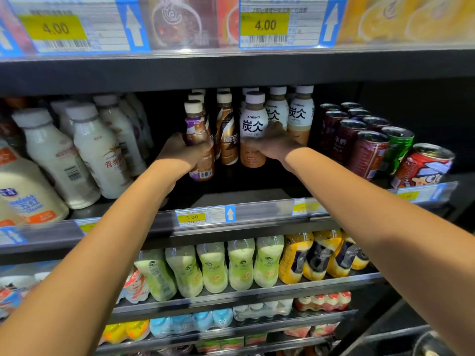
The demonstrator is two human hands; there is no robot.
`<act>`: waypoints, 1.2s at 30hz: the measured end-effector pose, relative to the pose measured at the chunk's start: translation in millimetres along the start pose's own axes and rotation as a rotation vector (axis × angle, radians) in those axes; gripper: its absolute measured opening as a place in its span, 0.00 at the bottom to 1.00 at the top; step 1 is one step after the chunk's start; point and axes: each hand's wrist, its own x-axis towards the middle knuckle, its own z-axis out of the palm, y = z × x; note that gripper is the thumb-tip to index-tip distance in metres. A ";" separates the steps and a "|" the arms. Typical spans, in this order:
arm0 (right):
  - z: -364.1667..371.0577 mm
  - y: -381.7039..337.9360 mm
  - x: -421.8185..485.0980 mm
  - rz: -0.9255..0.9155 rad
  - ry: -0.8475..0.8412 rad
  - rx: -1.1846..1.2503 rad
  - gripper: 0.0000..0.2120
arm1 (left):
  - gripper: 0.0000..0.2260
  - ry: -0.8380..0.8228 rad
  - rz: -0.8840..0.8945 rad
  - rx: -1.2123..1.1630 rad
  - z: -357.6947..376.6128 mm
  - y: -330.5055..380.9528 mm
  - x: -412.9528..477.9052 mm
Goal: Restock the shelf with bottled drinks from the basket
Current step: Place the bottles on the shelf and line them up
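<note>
Both my arms reach into the middle shelf [231,199]. My left hand [180,150] grips a purple and brown coffee bottle [198,129] with a white cap at the front of its row. My right hand [272,142] wraps around a white and tan Tanbing latte bottle [253,124], upright at the front of its row. Between them stands a brown Nescafe bottle [227,134]. More latte bottles [300,116] stand behind and to the right. The basket is out of view.
White milk bottles [97,150] fill the shelf's left side and dark, green and red cans [372,147] its right. A price rail [205,217] edges the shelf front. Green and yellow bottles [241,265] line the lower shelf. The shelf above hangs low overhead.
</note>
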 end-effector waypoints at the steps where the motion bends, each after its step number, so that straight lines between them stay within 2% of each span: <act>1: -6.8 -0.8 -5.9 -0.009 0.000 -0.138 0.35 | 0.23 0.027 -0.001 0.063 -2.0 3.1 -4.0; 3: -19.8 -5.6 -25.3 -0.070 -0.004 -0.470 0.27 | 0.21 0.060 0.010 0.174 -6.9 13.6 -21.6; 6: -35.6 -5.4 -61.9 -0.217 -0.024 -0.817 0.18 | 0.11 0.060 0.091 0.165 -10.2 28.1 -56.7; 7: -41.8 -3.6 -78.8 -0.258 -0.011 -0.872 0.15 | 0.09 0.065 0.147 0.170 -8.3 33.2 -68.8; 9: -54.2 -4.6 -118.5 -0.324 0.075 -0.917 0.16 | 0.09 0.030 0.305 0.256 1.8 45.4 -91.4; 11: -64.7 -9.0 -157.1 -0.370 0.195 -0.969 0.17 | 0.11 -0.072 0.456 0.349 18.1 58.0 -111.1; 13: -78.6 -4.6 -184.6 -0.348 0.212 -1.021 0.16 | 0.12 -0.187 0.612 0.509 41.7 68.2 -129.0; 15: -96.1 10.9 -208.2 -0.259 0.212 -1.031 0.14 | 0.12 -0.270 0.751 0.628 71.2 73.4 -145.9; 18: -124.3 55.1 -247.8 -0.096 0.325 -1.067 0.15 | 0.13 -0.327 0.966 0.641 123.9 82.6 -174.4; 21: -152.3 110.5 -290.8 0.111 0.389 -1.114 0.17 | 0.07 -0.472 1.037 0.672 175.8 88.8 -208.7; 24: -177.6 154.9 -337.7 0.291 0.395 -1.118 0.17 | 0.05 -0.570 1.225 0.641 221.6 100.4 -241.4; 27: -198.3 194.2 -375.0 0.481 0.403 -1.131 0.11 | 0.06 -0.767 1.251 0.633 279.9 103.9 -276.2; 32: -236.3 275.1 -403.0 0.680 0.394 -1.031 0.06 | 0.06 -0.955 1.323 0.650 391.3 112.6 -323.7; 34: -255.9 317.7 -408.8 0.734 0.394 -1.006 0.07 | 0.04 -1.015 1.347 0.697 445.0 113.4 -337.6; 36: -277.6 363.7 -411.5 0.812 0.368 -0.969 0.08 | 0.08 -1.073 1.349 0.744 499.5 112.2 -349.4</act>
